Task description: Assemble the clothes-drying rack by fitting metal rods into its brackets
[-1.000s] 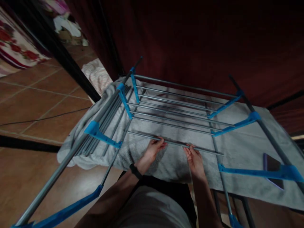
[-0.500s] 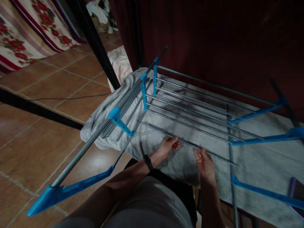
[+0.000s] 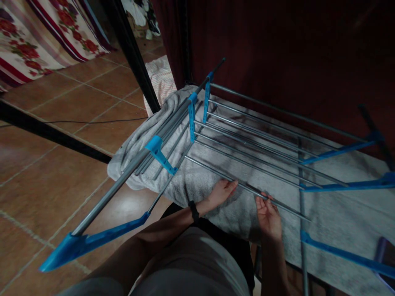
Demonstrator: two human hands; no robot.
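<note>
A clothes drying rack with grey rods and blue plastic brackets stands in front of me. A grey towel lies spread across its lower tier, under the upper rods. My left hand, with a black band at the wrist, lies flat on the towel, fingers stretched out just beneath the nearest rod. My right hand is to its right, fingertips curled up onto that same rod.
A blue-tipped rack arm juts out toward me at lower left. A dark phone lies on the towel at the far right. A black pole, a floor cable, a floral cloth and a dark red curtain surround the rack.
The view has swung left and come closer. My left hand has let go of the nearest rod and flattened onto the towel. My right hand stays at the rod.
</note>
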